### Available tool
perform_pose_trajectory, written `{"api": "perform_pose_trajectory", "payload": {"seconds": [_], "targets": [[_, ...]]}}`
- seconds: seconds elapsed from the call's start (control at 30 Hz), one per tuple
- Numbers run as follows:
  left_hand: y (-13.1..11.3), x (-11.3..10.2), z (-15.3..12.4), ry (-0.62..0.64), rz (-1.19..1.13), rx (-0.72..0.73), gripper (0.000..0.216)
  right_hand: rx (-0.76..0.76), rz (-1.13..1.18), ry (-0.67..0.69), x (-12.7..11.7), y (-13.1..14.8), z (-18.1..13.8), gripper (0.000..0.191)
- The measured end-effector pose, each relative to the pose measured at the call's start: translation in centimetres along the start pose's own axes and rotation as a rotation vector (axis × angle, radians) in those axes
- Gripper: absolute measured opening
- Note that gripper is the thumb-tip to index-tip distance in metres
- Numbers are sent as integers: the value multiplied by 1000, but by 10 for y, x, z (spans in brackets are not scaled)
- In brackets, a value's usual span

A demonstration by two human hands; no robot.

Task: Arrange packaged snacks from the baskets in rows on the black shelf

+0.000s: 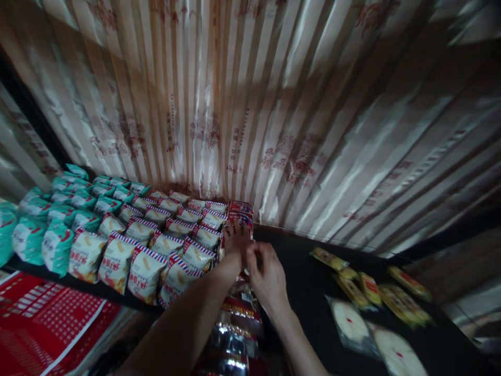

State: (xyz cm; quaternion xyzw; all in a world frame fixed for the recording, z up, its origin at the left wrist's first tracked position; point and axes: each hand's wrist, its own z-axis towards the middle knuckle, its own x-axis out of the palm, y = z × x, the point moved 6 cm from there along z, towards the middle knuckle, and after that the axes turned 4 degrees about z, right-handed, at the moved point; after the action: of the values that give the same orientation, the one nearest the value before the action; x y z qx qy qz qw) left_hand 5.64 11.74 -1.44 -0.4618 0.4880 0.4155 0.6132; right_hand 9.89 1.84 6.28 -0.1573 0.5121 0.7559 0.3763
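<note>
Both my hands reach forward over a dark shelf (301, 271). My left hand (236, 241) rests with fingers stretched on red snack packets (241, 212) at the end of a row against the curtain. My right hand (266, 277) is just beside it, fingers curled over a line of red and silver packets (239, 313) that runs back toward me. What the right fingers grip is hidden. Rows of white packets with red and blue striped tops (164, 245) stand to the left of my hands.
Teal packets (58, 209) fill the shelf's far left. Yellow packets (368, 287) and clear packs of round white pieces (368, 334) lie on the right. A striped satin curtain (274, 104) hangs behind. A red printed sheet (50, 318) lies lower left.
</note>
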Motion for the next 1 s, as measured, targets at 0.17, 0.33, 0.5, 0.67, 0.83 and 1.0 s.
{"api": "perform_pose_trajectory", "payload": {"seconds": [0.17,0.33,0.5,0.67,0.83,1.0], "targets": [[1,-8,-5,14,-90,-10,63,-92,-73,283,0,30,-69,23],[8,-15,-8,53,-144,-19,62,-115,-234,359,15,32,-88,35],[8,-16,-7,34,-153,-13,60,-86,-275,346,18,35,-91,36],[5,-18,-5,62,-118,0,58,-80,-256,334,18,36,-91,36],[6,-22,-3,178,-104,-22,62,-63,-269,349,18,38,-89,39],[8,-26,-1,183,-104,-22,63,-44,-281,377,14,45,-84,37]]}}
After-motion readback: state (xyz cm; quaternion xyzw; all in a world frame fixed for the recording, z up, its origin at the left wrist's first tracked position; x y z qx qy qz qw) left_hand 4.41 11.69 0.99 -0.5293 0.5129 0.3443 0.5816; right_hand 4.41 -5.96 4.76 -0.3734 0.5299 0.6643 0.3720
